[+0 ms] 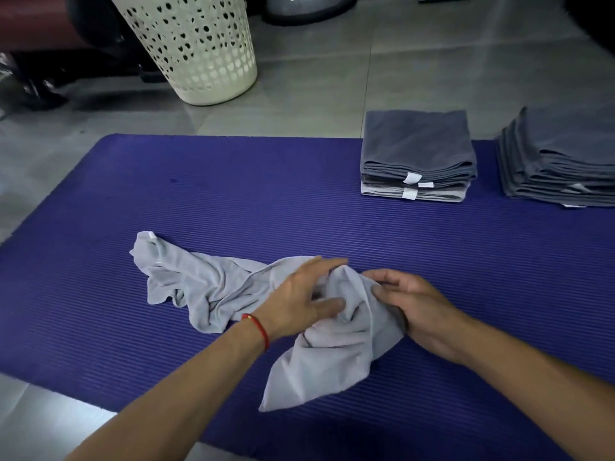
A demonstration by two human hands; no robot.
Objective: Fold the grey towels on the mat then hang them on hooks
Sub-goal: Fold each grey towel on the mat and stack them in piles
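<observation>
Currently a crumpled light grey towel (pixel 233 294) is spread in loose folds across the middle of the purple ribbed mat (pixel 233 194), which is laid on a grey tiled floor (pixel 332 78). One end of the towel, marked by a small white tag, is trailed away to the left, while a pointed corner is left hanging toward the near edge of the mat. The bunched right part of the cloth is handled by both hands. The left hand (pixel 299 294), with a red string bracelet (pixel 258 327) worn at its wrist, is laid over the fabric with fingers extended and slightly parted, the thumb pressed into the folds. The right hand (pixel 409 301) is curled against the bunch from the other side, cloth being gripped between its thumb and fingers. Further back on the right of the mat, a neat stack of folded dark grey towels (pixel 416 154) is seen, white tags showing at its front edge. A second stack (pixel 559 161) is placed just beside it, partly cut off by the frame. Beyond the mat, a cream perforated laundry basket (pixel 196 44) is stood on the floor
</observation>
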